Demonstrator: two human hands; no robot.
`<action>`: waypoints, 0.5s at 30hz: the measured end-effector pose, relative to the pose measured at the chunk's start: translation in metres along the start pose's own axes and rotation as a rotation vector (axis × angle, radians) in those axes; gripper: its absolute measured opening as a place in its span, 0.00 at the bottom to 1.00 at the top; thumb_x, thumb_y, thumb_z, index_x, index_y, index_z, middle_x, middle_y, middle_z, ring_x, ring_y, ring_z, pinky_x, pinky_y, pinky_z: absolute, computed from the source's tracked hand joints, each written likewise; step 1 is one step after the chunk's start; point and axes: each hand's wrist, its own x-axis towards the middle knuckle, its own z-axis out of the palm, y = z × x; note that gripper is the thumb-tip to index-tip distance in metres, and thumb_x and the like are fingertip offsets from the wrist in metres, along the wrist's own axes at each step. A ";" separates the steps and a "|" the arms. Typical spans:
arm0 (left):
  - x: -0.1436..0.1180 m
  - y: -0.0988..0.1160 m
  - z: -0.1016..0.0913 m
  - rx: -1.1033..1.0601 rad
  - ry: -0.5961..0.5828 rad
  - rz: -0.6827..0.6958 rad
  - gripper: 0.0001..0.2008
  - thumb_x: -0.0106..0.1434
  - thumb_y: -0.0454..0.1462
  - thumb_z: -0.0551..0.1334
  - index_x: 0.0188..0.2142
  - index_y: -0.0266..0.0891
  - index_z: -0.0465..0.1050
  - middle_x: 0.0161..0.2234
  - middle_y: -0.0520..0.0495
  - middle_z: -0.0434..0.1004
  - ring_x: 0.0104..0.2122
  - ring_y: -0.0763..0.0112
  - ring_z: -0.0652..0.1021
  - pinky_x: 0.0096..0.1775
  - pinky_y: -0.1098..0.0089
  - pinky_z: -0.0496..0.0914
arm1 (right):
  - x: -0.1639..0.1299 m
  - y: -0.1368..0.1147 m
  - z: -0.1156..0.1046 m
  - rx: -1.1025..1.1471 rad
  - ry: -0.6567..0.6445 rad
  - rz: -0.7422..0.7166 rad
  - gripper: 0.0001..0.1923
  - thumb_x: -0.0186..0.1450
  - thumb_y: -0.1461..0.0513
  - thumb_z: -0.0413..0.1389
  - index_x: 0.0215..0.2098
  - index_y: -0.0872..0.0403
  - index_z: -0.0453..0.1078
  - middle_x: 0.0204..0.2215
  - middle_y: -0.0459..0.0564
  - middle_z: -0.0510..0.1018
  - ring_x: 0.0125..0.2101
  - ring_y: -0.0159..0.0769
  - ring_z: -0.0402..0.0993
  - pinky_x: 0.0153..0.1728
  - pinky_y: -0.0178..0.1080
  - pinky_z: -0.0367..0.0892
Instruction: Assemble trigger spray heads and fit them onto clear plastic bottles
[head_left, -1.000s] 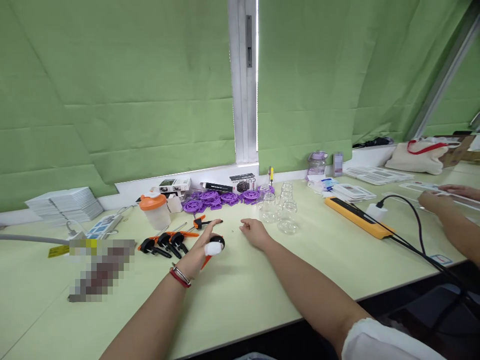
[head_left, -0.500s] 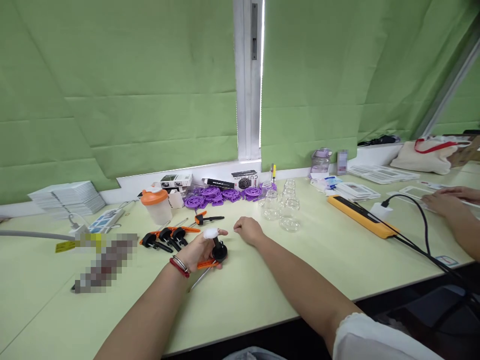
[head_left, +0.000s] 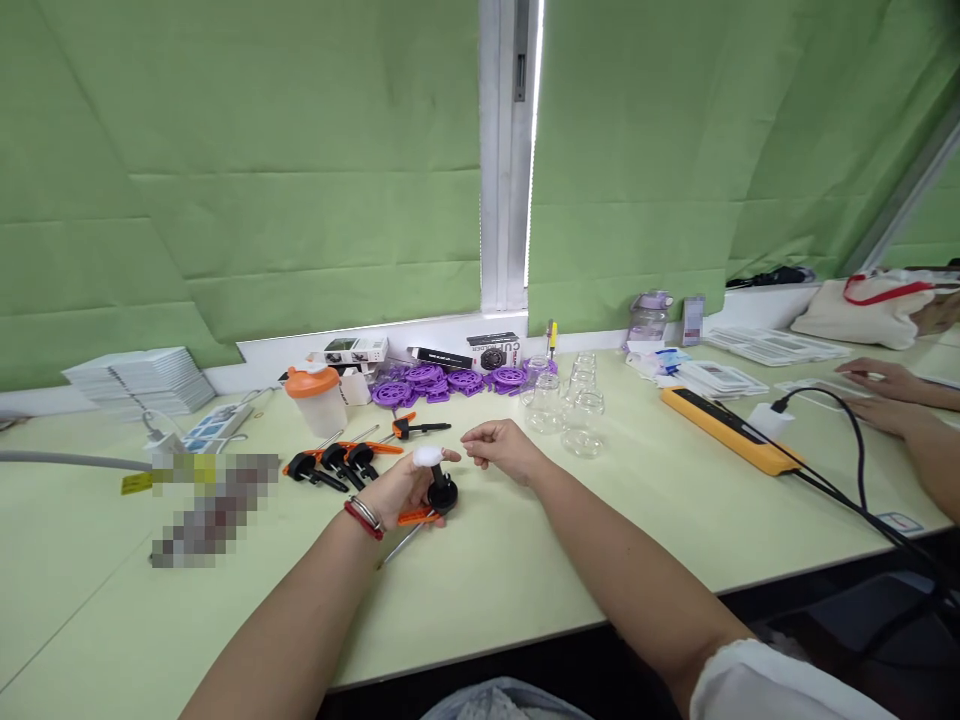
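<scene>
My left hand (head_left: 405, 492) is closed round a black-and-orange tool (head_left: 442, 492) with a thin metal rod pointing down towards me. A white rounded piece (head_left: 427, 456) sits at the upper end of the tool's black stem, by my thumb. To the right, my right hand (head_left: 501, 450) hovers with thumb and fingers pinched together, apart from the tool; anything between the fingertips is too small to make out. Several similar black-and-orange tools (head_left: 337, 463) lie just beyond my left hand, and another one (head_left: 420, 428) lies farther back.
Behind stand a shaker cup (head_left: 319, 405) with an orange lid, purple plastic parts (head_left: 427, 382) and clear glass jars (head_left: 583, 425). An orange power strip (head_left: 724, 430) with black cables is on the right. A co-worker's hands (head_left: 881, 400) work at far right. White stacked sheets (head_left: 139, 382) stand left.
My right hand has gone from a loose fist to a pinch and shifted slightly nearer the tool. The left hand keeps its hold. The view has moved a little; a co-worker's hand has lifted.
</scene>
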 end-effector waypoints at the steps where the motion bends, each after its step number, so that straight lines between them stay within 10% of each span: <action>1: 0.000 0.000 0.001 0.003 -0.002 0.005 0.31 0.57 0.53 0.51 0.57 0.43 0.56 0.29 0.46 0.72 0.21 0.64 0.75 0.22 0.69 0.65 | -0.003 -0.004 0.002 0.068 -0.042 0.009 0.17 0.49 0.56 0.65 0.32 0.60 0.74 0.16 0.44 0.72 0.18 0.28 0.66 0.23 0.35 0.64; 15: 0.005 0.001 0.004 -0.005 -0.006 -0.010 0.27 0.56 0.55 0.52 0.46 0.38 0.63 0.26 0.46 0.71 0.21 0.65 0.73 0.23 0.68 0.66 | -0.011 -0.012 0.025 0.071 -0.151 -0.103 0.10 0.45 0.60 0.66 0.25 0.57 0.76 0.20 0.44 0.75 0.22 0.26 0.65 0.27 0.34 0.62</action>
